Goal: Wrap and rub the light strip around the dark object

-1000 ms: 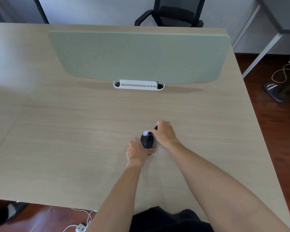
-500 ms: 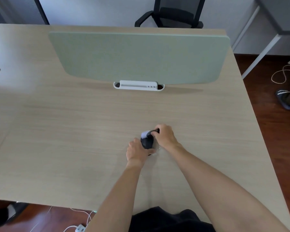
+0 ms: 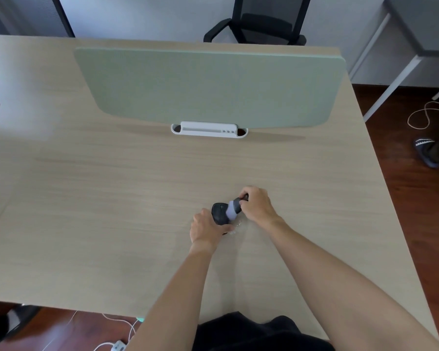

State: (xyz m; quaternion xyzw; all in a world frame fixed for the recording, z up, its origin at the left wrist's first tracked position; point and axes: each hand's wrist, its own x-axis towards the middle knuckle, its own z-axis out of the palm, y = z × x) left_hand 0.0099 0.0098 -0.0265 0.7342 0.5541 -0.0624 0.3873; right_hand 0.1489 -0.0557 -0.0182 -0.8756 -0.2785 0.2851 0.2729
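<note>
A black computer mouse (image 3: pixel 219 212) lies on the light wooden desk (image 3: pixel 112 198), a little right of centre and near me. My left hand (image 3: pixel 207 229) grips its near end with curled fingers. My right hand (image 3: pixel 257 205) holds a small dark-handled brush (image 3: pixel 233 207) whose pale bristles rest on the mouse's right side. A small crumpled piece of clear plastic (image 3: pixel 237 226) lies on the desk just under the two hands.
A pale green divider panel (image 3: pixel 208 84) stands across the desk's far half in a white base (image 3: pixel 209 129). A black office chair (image 3: pixel 259 21) is behind it. Right of the desk are a slipper (image 3: pixel 426 152) and a white cable (image 3: pixel 426 117) on the dark floor.
The brush head has swung down and left onto the mouse, and my right hand has shifted slightly. My left hand stays on the mouse.
</note>
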